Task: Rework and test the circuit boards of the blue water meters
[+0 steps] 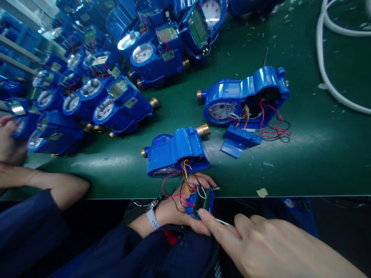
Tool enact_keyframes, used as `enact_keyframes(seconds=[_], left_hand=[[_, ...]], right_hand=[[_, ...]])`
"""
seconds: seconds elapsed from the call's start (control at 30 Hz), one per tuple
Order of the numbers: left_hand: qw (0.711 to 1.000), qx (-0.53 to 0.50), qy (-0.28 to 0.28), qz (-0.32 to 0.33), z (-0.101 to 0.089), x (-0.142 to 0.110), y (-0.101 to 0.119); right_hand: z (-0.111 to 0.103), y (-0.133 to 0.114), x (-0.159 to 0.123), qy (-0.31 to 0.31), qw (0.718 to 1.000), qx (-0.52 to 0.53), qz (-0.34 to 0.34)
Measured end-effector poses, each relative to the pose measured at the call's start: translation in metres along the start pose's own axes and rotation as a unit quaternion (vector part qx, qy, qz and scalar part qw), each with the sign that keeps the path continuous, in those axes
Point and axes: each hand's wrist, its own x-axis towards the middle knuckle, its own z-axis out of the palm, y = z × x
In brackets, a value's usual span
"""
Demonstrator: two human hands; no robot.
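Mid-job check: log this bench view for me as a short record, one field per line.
Left hand: holding a circuit board module just off the table edge
Right hand: index fingertip at the module; a thin tool shows under the hand
Near meter: on the green table, wired to the module
Second meter: behind it to the right, wires trailing out
Meter group: left and rear
Co-worker's hand: far left, by the group
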Motion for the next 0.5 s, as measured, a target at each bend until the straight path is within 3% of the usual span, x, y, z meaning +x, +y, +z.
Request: enact_keyframes(seconds=[0.1,0.27,0.43,0.5], left_hand=[[1.000,-0.009,0.003,0.000,0.0015,0.0012,0.0031],[1.000,-0.007,-0.014,-0.007,0.0008,0.0027,0.0048],[1.000,-0.022,-0.005,-0.009,0.0002,0.0032,0.0033],[1.000,-0.025,-0.006,-0.013,0.0006,0.0030,0.0034]], right_hand=[[-0.0009,0.0023,0.0032,0.011,0.999,0.034,0.003],[-0.0003,0.0050,0.0039,-0.047,0.993,0.099,0.038],[0.0024,0.0027,0.0024,0.015,1.000,-0.001,0.001],[0.0035,0.0030,0.0027,0.010,1.000,0.009,0.006]])
